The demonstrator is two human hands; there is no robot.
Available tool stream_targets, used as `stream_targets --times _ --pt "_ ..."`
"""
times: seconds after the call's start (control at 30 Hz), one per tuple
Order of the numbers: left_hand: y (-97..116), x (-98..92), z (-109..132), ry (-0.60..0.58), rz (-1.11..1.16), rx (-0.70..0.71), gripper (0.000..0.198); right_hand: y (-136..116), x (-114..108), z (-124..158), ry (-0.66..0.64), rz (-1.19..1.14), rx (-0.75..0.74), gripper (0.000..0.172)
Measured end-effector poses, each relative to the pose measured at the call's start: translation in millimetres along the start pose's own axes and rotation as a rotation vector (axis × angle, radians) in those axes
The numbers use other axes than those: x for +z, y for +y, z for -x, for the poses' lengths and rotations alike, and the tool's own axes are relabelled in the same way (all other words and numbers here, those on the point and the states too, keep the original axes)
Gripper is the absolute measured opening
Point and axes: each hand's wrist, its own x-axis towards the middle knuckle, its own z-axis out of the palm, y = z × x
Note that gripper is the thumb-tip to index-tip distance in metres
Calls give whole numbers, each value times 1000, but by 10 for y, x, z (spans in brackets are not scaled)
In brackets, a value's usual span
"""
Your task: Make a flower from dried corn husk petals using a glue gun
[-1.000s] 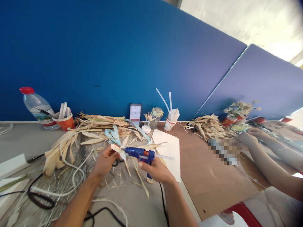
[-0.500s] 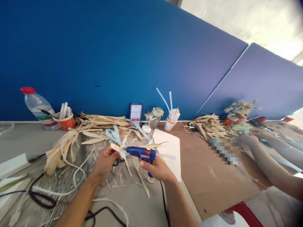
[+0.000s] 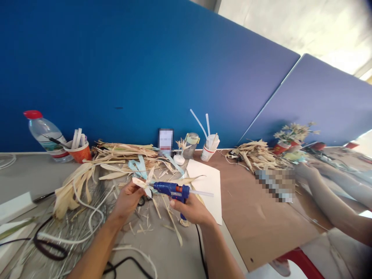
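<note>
In my left hand (image 3: 130,197) a pale flower made of dried husk strips (image 3: 144,184) is pinched between the fingers, its petals spread. My right hand (image 3: 193,209) is wrapped round the handle of a blue glue gun (image 3: 171,190), with a clear glue stick (image 3: 203,193) poking out of its back end. The gun points left, its nozzle at the middle of the flower; whether they touch I cannot tell. Below and around the hands lie husk scraps (image 3: 142,228), and dark scissor-like loops (image 3: 141,200) show partly behind the flower.
Husk bundles (image 3: 128,149), a red cup (image 3: 78,151), a bottle (image 3: 48,135), a phone (image 3: 166,141), a jar (image 3: 192,145) and a white cup with glue sticks (image 3: 209,149) line the partition. White paper (image 3: 213,174) lies right. Cables (image 3: 48,248) cross the left side. A co-worker's arms (image 3: 328,190) are at right.
The view has shifted slightly. Both hands keep their holds, and the glue gun's nozzle stays at the flower's middle.
</note>
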Motion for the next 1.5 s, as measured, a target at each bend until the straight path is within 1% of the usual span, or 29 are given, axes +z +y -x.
stream_targets --times 0.2,0.3,0.4,0.57,0.7,0.97,1.17,1.3,1.5 --pt "97 83 22 -15 33 -14 20 -1 3 -5 13 -23 -17 27" --pt "95 91 21 15 54 -39 20 -27 7 3 8 -11 -15 26" --pt "82 90 18 45 85 -49 21 -40 13 7 -1 -18 -33 29" --pt "80 89 14 40 94 -50 19 -29 13 -2 24 -23 -41 26" --pt "104 90 19 63 107 -56 21 -50 25 -2 18 -39 -59 26" --pt "137 106 39 23 95 -58 22 -71 39 -9 39 -119 -107 25" --pt "120 93 26 70 132 -76 25 -64 42 -4 22 -53 -62 24" --pt "122 94 18 59 130 -77 25 -72 37 0 39 -64 -75 24" --pt "127 104 25 46 133 -68 23 -58 41 -14 20 -115 -68 24"
